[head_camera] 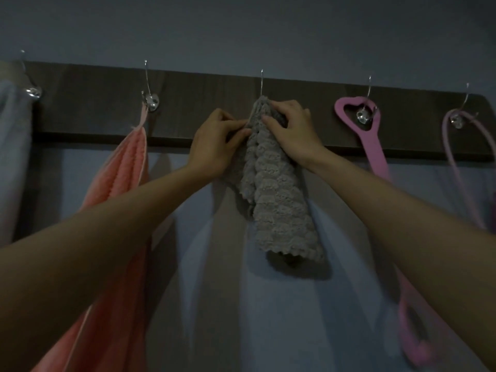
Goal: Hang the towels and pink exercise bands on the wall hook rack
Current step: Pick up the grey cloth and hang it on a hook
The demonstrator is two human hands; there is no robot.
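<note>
I am facing a plain grey-blue wall [241, 30] in dim light. Soft shadows are falling down it below a dark wooden board [188, 103].

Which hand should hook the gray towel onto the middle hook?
Probably the right hand. It grips the very top of the gray towel, just under the middle hook. The left hand pinches the towel lower, at its side edge, so it suits steadying better.
</note>
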